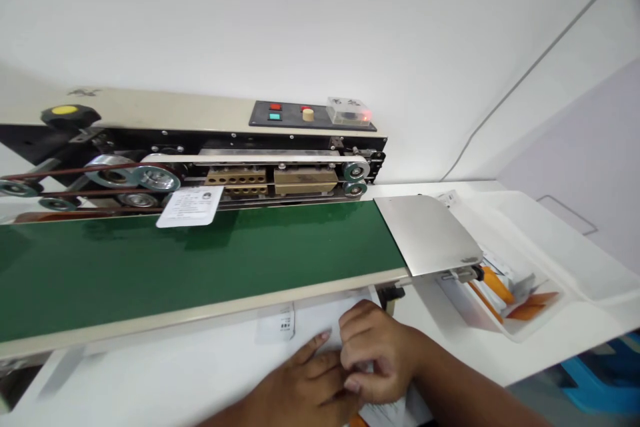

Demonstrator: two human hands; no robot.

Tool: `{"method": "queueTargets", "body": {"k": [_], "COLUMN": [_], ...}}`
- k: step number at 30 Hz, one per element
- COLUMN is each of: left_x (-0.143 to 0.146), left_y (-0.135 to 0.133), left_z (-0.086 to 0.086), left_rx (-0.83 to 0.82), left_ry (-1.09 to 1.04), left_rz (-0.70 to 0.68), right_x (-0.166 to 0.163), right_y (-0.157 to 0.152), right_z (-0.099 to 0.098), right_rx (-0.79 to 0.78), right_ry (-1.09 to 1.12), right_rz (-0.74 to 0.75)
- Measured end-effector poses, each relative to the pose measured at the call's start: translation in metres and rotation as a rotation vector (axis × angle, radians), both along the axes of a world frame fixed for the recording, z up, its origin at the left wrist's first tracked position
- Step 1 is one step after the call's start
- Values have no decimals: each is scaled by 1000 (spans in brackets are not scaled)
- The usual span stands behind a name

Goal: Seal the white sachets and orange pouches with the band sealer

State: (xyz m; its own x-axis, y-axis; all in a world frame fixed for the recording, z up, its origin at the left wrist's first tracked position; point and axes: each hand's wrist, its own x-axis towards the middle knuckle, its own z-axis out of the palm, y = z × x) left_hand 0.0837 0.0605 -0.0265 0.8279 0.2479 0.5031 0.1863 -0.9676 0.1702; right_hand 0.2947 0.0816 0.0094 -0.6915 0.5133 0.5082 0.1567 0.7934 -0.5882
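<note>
My left hand [305, 383] lies flat on a white packet [325, 317] on the white table, one finger stretched forward. My right hand [380, 353] is beside and partly over it, fingers curled in a pinch on the packet's edge. Both hands are just in front of the near edge of the green conveyor belt [200, 267] of a band sealer [190, 147]. Another white printed pouch [189, 207] lies at the belt's far edge, its top tucked under the sealer's band. What lies under my palms is hidden.
A bare metal plate [425, 233] slopes off the belt's right end toward a white tray [575, 273] holding orange-and-white packets [500, 290]. The sealer's control panel [300, 113] has switches and a knob. A blue crate [600, 373] stands low at the right.
</note>
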Motion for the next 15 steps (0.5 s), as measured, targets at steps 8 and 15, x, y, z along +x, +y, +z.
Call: {"method": "queueTargets", "body": {"k": [8,15], "left_x": [-1,-3], "left_y": [-4,-1], "left_z": [-4,1], "left_rx": [-39,-126], "left_ry": [56,48], "left_rz": [-6,-35], "right_x": [-4,-3], "right_y": [0,2], "right_z": [2,-2], "right_rx": [2,-32], "right_ry": [62,53], "right_rz": [-19,-38]}}
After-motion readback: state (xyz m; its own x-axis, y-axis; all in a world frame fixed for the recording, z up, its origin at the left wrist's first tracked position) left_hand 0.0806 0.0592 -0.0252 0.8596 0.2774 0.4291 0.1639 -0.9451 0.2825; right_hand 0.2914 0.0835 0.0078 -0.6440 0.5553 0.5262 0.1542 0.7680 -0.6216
